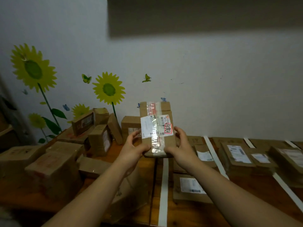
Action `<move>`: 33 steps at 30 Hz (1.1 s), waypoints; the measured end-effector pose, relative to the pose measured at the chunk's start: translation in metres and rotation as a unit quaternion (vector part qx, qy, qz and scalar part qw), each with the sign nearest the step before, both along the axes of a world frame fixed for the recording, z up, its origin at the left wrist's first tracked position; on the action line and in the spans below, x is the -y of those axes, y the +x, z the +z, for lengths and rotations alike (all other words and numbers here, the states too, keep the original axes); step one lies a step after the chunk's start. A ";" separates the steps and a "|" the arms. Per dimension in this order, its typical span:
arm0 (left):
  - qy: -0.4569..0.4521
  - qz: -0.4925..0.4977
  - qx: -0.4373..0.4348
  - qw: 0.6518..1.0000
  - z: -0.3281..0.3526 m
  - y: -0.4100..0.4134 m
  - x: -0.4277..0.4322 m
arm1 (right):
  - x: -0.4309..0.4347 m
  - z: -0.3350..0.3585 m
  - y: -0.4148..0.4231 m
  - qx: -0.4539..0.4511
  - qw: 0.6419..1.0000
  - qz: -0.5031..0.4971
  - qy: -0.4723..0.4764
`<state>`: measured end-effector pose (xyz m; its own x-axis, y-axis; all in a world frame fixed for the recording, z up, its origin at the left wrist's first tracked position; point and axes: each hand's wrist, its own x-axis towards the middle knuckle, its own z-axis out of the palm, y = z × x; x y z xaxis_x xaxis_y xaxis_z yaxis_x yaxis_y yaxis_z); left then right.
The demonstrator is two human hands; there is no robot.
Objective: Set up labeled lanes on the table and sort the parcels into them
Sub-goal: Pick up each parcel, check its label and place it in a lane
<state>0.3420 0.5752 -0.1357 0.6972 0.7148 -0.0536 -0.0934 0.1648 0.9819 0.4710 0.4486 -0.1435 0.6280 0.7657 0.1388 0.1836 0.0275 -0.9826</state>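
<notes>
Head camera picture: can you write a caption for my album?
Left hand and right hand hold a taped parcel above the table, unsorted boxes at left, white tape lanes at right.

- The parcel (156, 128) I hold is brown cardboard, crossed by glossy clear tape with red print near the top.
- Its label (148, 127) is white with black barcodes; the sticker (168, 128) is white, edged in red, with black handwriting.
- The wall (213, 87) is pale grey-white, with yellow sunflowers (108, 89) that have green centres and leaves.
- The lane strips (164, 190) are white on the brown table (255, 184).
</notes>
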 end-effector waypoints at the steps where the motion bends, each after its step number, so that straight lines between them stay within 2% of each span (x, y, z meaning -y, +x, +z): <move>1: 0.003 -0.008 0.008 1.000 -0.003 0.005 0.006 | 0.009 -0.002 0.005 -0.011 1.000 0.018 0.006; 5: 0.036 -0.024 0.009 0.999 -0.005 0.016 0.033 | 0.037 -0.007 0.019 -0.008 0.999 0.049 0.010; 11: 0.038 -0.058 -0.002 0.998 -0.001 0.030 0.056 | 0.065 -0.011 0.024 0.004 1.000 0.012 0.020; 15: 0.017 -0.124 -0.067 0.990 -0.009 0.034 0.055 | 0.082 -0.015 0.022 -0.020 0.999 -0.034 0.006; 18: 0.005 -0.243 -0.153 0.958 -0.025 0.034 0.055 | 0.103 -0.023 0.025 -0.072 0.992 -0.103 -0.007; 20: 0.011 -0.298 -0.203 0.933 -0.038 0.038 0.059 | 0.121 -0.031 0.027 -0.087 0.985 -0.137 -0.058; 26: -0.020 -0.403 -0.264 0.876 -0.065 0.054 0.078 | 0.182 -0.062 0.030 -0.113 0.960 -0.193 -0.170; 28: -0.022 -0.370 -0.270 0.889 -0.070 0.061 0.089 | 0.199 -0.068 0.036 -0.128 0.954 -0.176 -0.207; 31: -0.031 -0.213 -0.267 0.939 -0.096 0.074 0.100 | 0.212 -0.091 0.042 -0.147 0.939 -0.161 -0.265; 33: -0.040 -0.147 -0.288 0.946 -0.121 0.076 0.108 | 0.211 -0.115 0.041 -0.148 0.930 -0.139 -0.307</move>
